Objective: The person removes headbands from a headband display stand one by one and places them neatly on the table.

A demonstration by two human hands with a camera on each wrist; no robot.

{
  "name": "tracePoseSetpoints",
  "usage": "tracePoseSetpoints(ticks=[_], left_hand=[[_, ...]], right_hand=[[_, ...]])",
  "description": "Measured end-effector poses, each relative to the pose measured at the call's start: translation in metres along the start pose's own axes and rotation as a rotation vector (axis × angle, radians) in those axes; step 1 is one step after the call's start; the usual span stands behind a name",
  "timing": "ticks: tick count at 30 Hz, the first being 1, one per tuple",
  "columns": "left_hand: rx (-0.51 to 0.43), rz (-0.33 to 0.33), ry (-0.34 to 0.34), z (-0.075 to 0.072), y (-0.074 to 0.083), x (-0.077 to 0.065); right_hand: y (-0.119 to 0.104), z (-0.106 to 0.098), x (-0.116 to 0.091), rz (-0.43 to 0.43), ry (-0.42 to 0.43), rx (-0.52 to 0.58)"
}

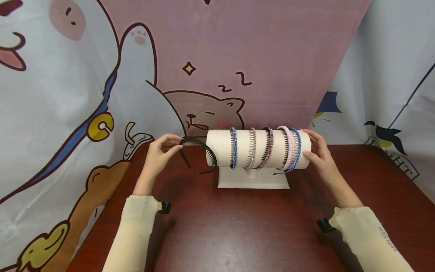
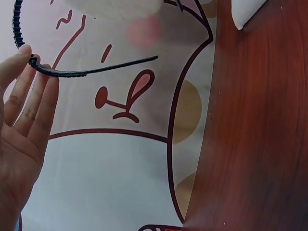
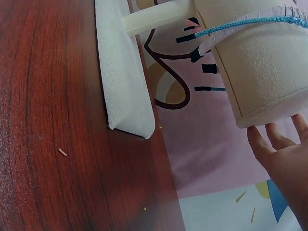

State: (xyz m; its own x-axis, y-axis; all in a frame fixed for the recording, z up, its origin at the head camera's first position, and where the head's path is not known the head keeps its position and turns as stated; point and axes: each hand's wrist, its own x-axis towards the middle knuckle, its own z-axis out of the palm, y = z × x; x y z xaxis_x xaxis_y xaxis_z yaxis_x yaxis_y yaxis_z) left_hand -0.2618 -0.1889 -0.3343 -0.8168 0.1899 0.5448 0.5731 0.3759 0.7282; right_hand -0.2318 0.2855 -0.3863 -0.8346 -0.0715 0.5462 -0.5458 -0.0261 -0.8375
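Observation:
In the head view, my left hand [image 1: 159, 155] pinches a black toothed headband [image 1: 200, 142] between thumb and fingers, at the left end of a cream headband display stand [image 1: 217, 151]. The headband arches beside that end, its lower part overlapping the roll's edge from this angle. The left wrist view shows the same headband [image 2: 65, 73] at the fingertips of the hand [image 2: 24, 130]. My right hand [image 1: 321, 155] grips the roll's right end, thumb in front and fingers behind. In the right wrist view, fingertips [image 3: 255, 132] touch the end of the roll [image 3: 269, 72].
Several headbands sit around the roll: a blue jewelled one [image 1: 233, 148], a silver one [image 1: 252, 148], a dark pink one [image 1: 270, 147], a pale pink one [image 1: 290, 147] and a braided blue one [image 1: 298, 149]. The flat base [image 1: 253, 181] rests on the brown table [image 1: 224, 226]. A cartoon cloth [image 1: 278, 56] hangs behind.

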Motion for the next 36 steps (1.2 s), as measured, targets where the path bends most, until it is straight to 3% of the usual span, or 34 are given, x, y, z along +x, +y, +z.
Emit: tracePoseSetpoints(ticks=[4, 20, 28, 36], left_hand=[[-0.010, -0.008, 0.010, -0.005, 0.013, -0.005], [-0.080, 0.000, 0.094, -0.024, -0.006, -0.016], [-0.098, 0.050, 0.146, -0.035, -0.037, -0.020], [-0.123, 0.087, 0.178, -0.043, -0.046, -0.025]], right_hand=[[0.000, 0.000, 0.000, 0.000, 0.001, 0.000], [0.000, -0.001, 0.001, 0.002, 0.008, -0.017], [0.001, -0.001, 0.001, -0.002, 0.004, -0.023], [0.000, -0.001, 0.000, 0.005, 0.003, -0.039]])
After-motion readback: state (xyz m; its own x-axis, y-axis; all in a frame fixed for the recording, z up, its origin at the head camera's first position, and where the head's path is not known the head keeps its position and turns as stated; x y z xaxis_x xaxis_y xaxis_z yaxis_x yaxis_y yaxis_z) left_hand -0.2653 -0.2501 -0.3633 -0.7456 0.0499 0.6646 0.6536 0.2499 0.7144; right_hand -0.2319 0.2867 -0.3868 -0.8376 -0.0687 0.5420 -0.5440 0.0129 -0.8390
